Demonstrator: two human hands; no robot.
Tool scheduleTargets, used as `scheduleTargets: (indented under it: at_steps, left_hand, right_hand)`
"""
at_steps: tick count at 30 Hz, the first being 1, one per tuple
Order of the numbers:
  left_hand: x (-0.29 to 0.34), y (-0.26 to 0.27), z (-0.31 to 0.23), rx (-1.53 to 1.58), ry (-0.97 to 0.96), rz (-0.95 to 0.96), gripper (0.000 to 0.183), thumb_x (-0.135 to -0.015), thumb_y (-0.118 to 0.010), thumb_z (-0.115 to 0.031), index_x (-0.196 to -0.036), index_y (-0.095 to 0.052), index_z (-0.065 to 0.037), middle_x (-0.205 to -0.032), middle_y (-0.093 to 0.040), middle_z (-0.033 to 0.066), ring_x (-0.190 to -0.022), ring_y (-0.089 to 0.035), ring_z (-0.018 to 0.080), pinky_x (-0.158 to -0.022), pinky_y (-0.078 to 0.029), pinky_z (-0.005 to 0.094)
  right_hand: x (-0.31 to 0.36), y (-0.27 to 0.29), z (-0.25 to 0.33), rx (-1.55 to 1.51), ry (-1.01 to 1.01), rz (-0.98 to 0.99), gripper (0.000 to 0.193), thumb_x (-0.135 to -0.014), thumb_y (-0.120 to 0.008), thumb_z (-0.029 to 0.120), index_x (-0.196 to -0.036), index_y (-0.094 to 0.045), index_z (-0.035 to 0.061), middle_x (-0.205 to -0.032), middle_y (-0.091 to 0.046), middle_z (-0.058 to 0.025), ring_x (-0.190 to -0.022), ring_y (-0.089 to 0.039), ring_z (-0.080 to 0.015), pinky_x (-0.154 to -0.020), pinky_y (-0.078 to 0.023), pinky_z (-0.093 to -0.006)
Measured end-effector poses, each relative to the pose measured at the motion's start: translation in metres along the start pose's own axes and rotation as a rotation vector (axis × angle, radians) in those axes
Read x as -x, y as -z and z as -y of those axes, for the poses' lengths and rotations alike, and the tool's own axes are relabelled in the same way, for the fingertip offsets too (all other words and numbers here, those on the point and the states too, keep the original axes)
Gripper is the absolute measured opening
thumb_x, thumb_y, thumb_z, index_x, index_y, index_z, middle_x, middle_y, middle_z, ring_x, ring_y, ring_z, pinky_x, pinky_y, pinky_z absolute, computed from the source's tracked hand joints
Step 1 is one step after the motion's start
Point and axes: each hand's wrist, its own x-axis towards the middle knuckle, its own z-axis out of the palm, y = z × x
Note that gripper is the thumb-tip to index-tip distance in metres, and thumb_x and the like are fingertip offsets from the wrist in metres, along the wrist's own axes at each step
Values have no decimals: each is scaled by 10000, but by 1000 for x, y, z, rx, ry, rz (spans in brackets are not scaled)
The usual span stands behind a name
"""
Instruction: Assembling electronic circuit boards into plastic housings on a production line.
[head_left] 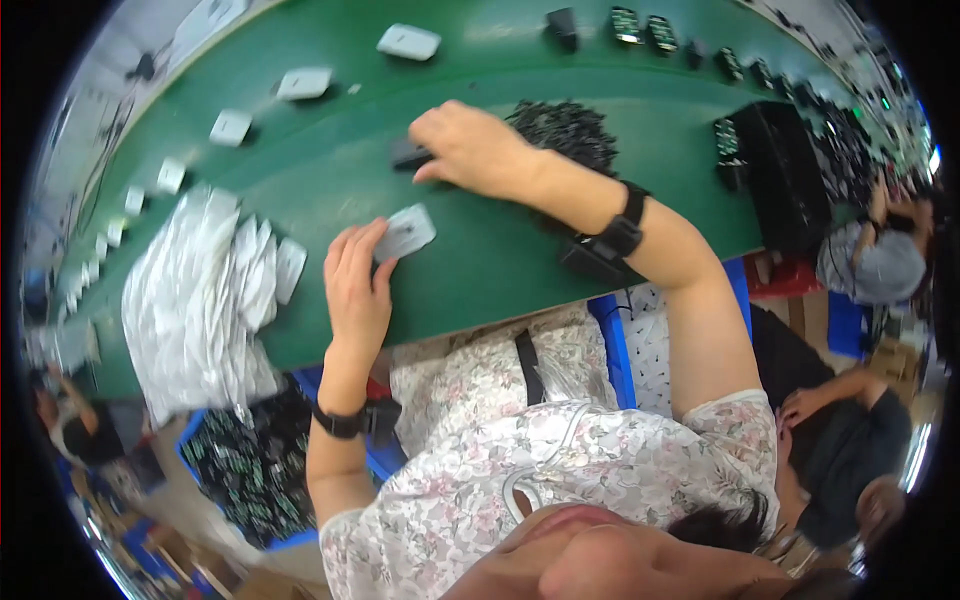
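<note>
My left hand [357, 275] has its thumb and fingers closed on the near left edge of a flat white rectangular packet [410, 230], which lies on the green table. Farther off, my right hand [468, 148] reaches across from the right. Its fingers curl around the right end of a small black block-shaped piece [403, 155] on the table; the hand covers part of it. Just right of that hand, partly behind the forearm, is a heap of small black parts [568, 130]. A stack of clear-white plastic bags [190, 300] lies to the left of my left hand.
White flat packets [409, 42] form a curved row along the left and far table [330, 140]. Black cases with green circuit boards [626, 26] line the far right. A large black box [783, 170] stands right. Below left is a blue bin [188, 428] of boards. Other people sit nearby.
</note>
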Motion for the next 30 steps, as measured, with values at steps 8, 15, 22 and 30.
scheduleTargets:
  at_steps: [8,15,22,30]
  left_hand:
    - [9,-11,6,367,191,-114,517,-770,-587,86,-1262,-519,-55,-1229,-577,108,-1113,-538,325,-928,-451,390]
    - [10,4,7,326,71,-25,512,-775,-478,143,-1246,-549,-44,-1310,-540,131,-1192,-527,305,-987,-434,357]
    - [14,0,17,124,-34,47,522,-763,-456,107,-1249,-564,-51,-1317,-545,84,-1224,-508,280,-999,-431,374]
    - [15,4,9,-91,-108,68,512,-741,-644,-33,-1245,-557,-51,-1291,-555,82,-1152,-548,244,-950,-450,366]
  right_hand:
    - [20,21,28,-390,2,-109,338,-792,-681,109,-1110,-588,45,-1067,-618,-123,-987,-571,-309,-851,-476,-388]
    - [26,18,58,-355,155,35,322,-781,-687,95,-1088,-604,46,-1071,-628,-106,-975,-586,-291,-837,-491,-375]
    - [27,8,61,-261,169,45,337,-763,-682,71,-1090,-602,43,-1075,-623,-92,-956,-589,-273,-805,-507,-353]
    - [29,9,72,-175,91,8,302,-758,-669,61,-1057,-630,61,-1022,-635,-78,-926,-599,-256,-746,-515,-329]
